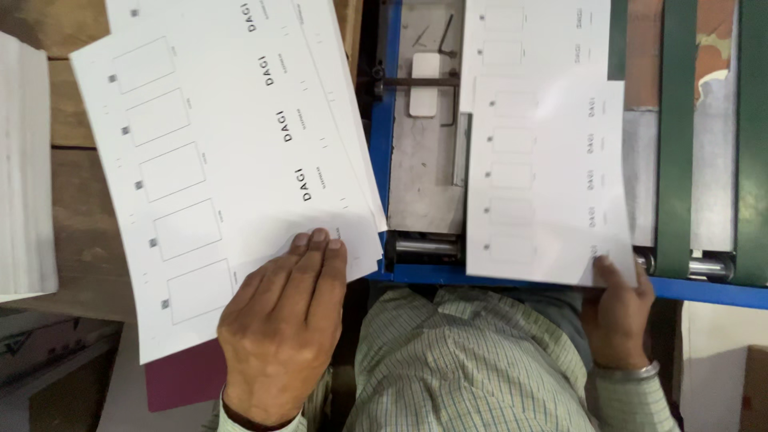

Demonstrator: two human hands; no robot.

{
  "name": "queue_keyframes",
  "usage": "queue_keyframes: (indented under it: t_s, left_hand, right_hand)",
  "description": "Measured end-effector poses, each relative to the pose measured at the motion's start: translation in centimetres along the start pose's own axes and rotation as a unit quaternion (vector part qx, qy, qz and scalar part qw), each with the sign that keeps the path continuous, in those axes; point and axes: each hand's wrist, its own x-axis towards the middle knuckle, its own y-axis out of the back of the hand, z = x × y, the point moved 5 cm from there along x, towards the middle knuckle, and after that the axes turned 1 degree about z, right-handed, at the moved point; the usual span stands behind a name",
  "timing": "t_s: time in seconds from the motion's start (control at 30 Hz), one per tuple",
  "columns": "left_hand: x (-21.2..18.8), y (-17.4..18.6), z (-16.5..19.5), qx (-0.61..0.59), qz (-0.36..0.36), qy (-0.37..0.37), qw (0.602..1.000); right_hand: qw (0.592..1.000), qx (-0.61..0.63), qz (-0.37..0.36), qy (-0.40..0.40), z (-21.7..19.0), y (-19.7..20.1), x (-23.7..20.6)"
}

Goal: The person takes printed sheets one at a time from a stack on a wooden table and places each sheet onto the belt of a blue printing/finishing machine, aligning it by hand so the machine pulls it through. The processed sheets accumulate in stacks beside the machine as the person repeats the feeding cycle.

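Note:
My left hand [282, 328] lies flat on the lower edge of a stack of white printed sheets [216, 160], fingers together, pressing it on the wooden table. Each sheet carries a column of outlined rectangles and dark lettering. My right hand [618, 312] pinches the lower right corner of a single white printed sheet [544, 184] that rests on the bed of a blue and green machine [680, 160]. Another sheet [528, 40] lies just beyond it on the machine.
A tall pile of white paper [24, 168] stands at the left edge. A magenta card [180, 380] sticks out under the stack. The machine has a grey metal plate [424, 160], rollers [428, 246] and green belts. My checked shirt fills the bottom centre.

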Motion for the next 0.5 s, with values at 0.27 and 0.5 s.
queue_keyframes:
  t_s: [0.27, 0.5]
  left_hand:
    - [-0.4, -0.1, 0.1, -0.025, -0.011, 0.025, 0.999]
    - [-1.4, -0.3, -0.9, -0.104, -0.041, 0.026, 0.993]
  right_hand:
    - [0.999, 0.004, -0.036, 0.015, 2.3, 0.0, 0.1]
    - [0.986, 0.092, -0.14, -0.013, 0.9, -1.9, 2.5]
